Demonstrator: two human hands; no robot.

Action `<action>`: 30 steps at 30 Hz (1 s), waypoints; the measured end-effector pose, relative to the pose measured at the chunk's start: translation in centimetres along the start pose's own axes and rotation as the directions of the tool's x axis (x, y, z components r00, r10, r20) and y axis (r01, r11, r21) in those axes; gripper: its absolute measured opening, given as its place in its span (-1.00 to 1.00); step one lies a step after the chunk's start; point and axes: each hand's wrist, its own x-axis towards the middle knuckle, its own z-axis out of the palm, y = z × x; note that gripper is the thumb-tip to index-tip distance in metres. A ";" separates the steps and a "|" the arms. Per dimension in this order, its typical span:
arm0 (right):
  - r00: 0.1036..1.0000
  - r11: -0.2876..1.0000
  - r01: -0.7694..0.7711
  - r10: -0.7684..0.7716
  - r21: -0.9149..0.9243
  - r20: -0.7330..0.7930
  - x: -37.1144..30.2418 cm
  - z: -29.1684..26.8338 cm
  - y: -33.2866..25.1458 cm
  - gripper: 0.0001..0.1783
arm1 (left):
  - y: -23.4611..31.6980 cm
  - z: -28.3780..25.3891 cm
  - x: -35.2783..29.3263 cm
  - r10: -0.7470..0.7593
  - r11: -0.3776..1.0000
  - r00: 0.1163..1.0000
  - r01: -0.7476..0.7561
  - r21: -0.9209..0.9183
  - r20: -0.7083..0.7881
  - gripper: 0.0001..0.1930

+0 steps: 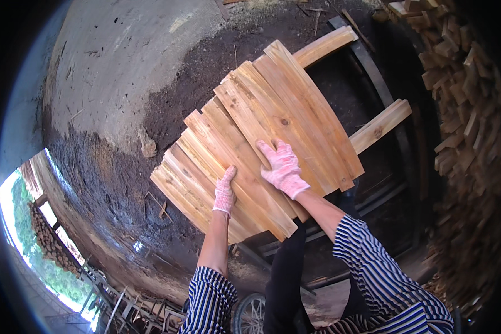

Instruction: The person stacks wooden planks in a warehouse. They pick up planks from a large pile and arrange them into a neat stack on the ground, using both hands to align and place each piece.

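- The right hand [284, 170], in a pink-and-white knit glove, lies on the wood with its fingers spread, pressing or steadying rather than gripping
- The left hand [225, 192], gloved alike, touches the boards further left with its thumb side up; its other fingers are hard to make out, so whether it grasps an edge I cannot tell
- Under both hands the wooden boards [245, 139] lie side by side in a slanting row in front of the person, mostly touching, with thin dark seams between some
- As far as shows, the laying-out looks well advanced: the row is broad and close-set
- The ends look undone: they step in and out along both long sides, and one board juts out toward the person
- No fastening can be made out
- Beyond the upper right end of the row, two squared timbers [381, 127] stick out uncovered, near a dark metal frame [367, 67]
- Further right rises a large heap of wood pieces [467, 83], whose part in the work I cannot judge
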 end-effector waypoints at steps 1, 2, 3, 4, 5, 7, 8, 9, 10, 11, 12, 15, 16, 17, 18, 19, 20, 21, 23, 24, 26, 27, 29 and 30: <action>0.999 0.996 0.038 -0.039 0.081 0.012 -0.7 -1.1 -0.7 -0.14 | 0.2 0.3 -1.1 0.020 1.000 0.999 -0.020 0.001 -0.032 -0.42; 0.998 0.987 0.056 -0.058 0.151 0.010 -1.8 -2.3 -0.5 -0.14 | 0.0 1.4 -1.8 0.028 1.000 0.999 -0.027 0.006 -0.041 -0.40; 0.997 0.973 0.071 -0.074 0.219 0.002 -2.6 -3.3 -0.4 -0.14 | -0.2 2.9 -2.3 0.034 0.999 0.998 -0.033 0.013 -0.046 -0.39; 0.990 0.969 0.017 -0.051 0.245 0.133 -3.0 -4.2 -0.8 -0.13 | -0.6 4.0 -3.1 0.059 0.998 0.998 -0.059 0.009 -0.004 -0.29; 0.982 0.946 -0.005 -0.057 0.324 0.181 -3.4 -5.0 -1.0 -0.13 | -1.3 4.3 -3.0 0.081 0.990 0.995 -0.087 0.114 0.054 -0.22; 0.960 0.883 -0.064 -0.073 0.466 0.270 -3.8 -7.4 -0.7 -0.12 | -3.4 7.4 -2.2 0.099 0.993 0.995 -0.098 0.072 -0.013 -0.20; 0.929 0.926 -0.041 -0.103 0.376 0.356 -3.6 -9.2 0.1 -0.08 | -3.6 8.4 -2.5 0.078 0.992 0.994 -0.086 0.092 0.080 -0.19; 0.932 0.943 -0.051 -0.073 0.329 0.355 -3.5 -11.3 0.8 -0.08 | -3.8 10.7 -2.8 0.054 0.992 0.994 -0.064 0.109 0.096 -0.19; 0.933 0.957 -0.065 -0.042 0.283 0.356 -3.5 -13.3 1.3 -0.07 | -4.0 12.8 -3.1 0.028 0.991 0.994 -0.042 0.129 0.108 -0.19; 0.933 0.968 -0.081 -0.011 0.239 0.360 -3.4 -14.8 1.9 -0.07 | -4.3 14.9 -3.5 0.000 0.989 0.993 -0.018 0.150 0.116 -0.18; 0.937 0.980 -0.067 -0.004 0.189 0.350 -3.1 -16.3 2.1 -0.09 | -4.4 16.3 -3.6 0.128 0.958 0.980 -0.162 0.237 0.151 -0.10; 0.966 0.990 -0.105 0.080 0.091 0.245 -1.1 -18.3 4.4 -0.12 | -4.1 20.0 -2.2 -0.013 0.965 1.000 0.012 0.262 0.001 -0.02; 0.988 0.995 -0.065 0.053 0.079 0.146 0.1 -19.4 7.0 -0.12 | -3.5 21.8 -2.1 -0.057 0.940 0.998 0.040 0.340 0.038 0.04; 0.998 0.997 0.008 -0.013 0.076 0.065 1.4 -20.4 8.4 -0.12 | -3.3 20.9 -1.2 -0.030 0.939 0.999 0.024 0.342 0.012 0.01; 0.999 0.991 0.050 -0.051 0.123 0.003 2.6 -21.3 9.8 -0.14 | -3.0 19.9 -0.2 -0.004 0.939 1.000 0.009 0.344 -0.016 -0.01; 0.987 0.979 0.145 -0.133 0.142 -0.091 4.2 -21.4 12.1 -0.19 | -3.0 18.9 1.3 0.023 0.936 0.999 -0.009 0.351 -0.037 -0.04; 0.988 0.981 0.122 -0.106 0.150 -0.109 5.7 -21.8 14.0 -0.20 | -3.5 18.0 2.5 0.095 0.920 0.993 -0.112 0.377 0.063 -0.09; 0.990 0.983 0.089 -0.069 0.160 -0.125 6.5 -21.6 15.7 -0.22 | -3.6 18.1 3.0 0.160 0.897 0.973 -0.213 0.388 0.165 -0.15; 0.996 0.997 0.061 -0.063 -0.037 -0.058 6.0 -18.5 17.7 -0.30 | -3.7 19.4 3.9 -0.032 0.945 0.998 0.010 0.326 0.062 -0.21; 0.997 0.999 0.017 -0.019 -0.039 -0.071 5.6 -17.0 17.9 -0.30 | -3.6 20.5 3.5 -0.057 0.947 0.993 0.020 0.320 0.106 -0.21; 0.996 0.996 0.021 -0.028 -0.088 -0.084 5.1 -16.9 17.5 -0.25 | -3.2 21.1 2.0 -0.088 0.955 0.980 0.032 0.294 0.179 -0.19; 0.994 0.980 0.031 -0.050 -0.194 -0.093 4.6 -17.1 17.2 -0.23 | -3.0 21.6 1.4 -0.086 0.975 0.974 0.040 0.217 0.210 -0.17; 0.987 0.915 0.087 -0.134 -0.394 -0.092 3.7 -18.3 12.5 -0.21 | -2.4 21.2 1.0 -0.043 0.999 0.968 0.033 0.041 0.249 -0.14; 0.977 0.933 0.145 -0.187 -0.330 -0.099 1.7 -17.4 11.9 -0.21 | -2.3 24.2 -1.3 -0.021 0.996 0.974 0.001 0.090 0.228 -0.11</action>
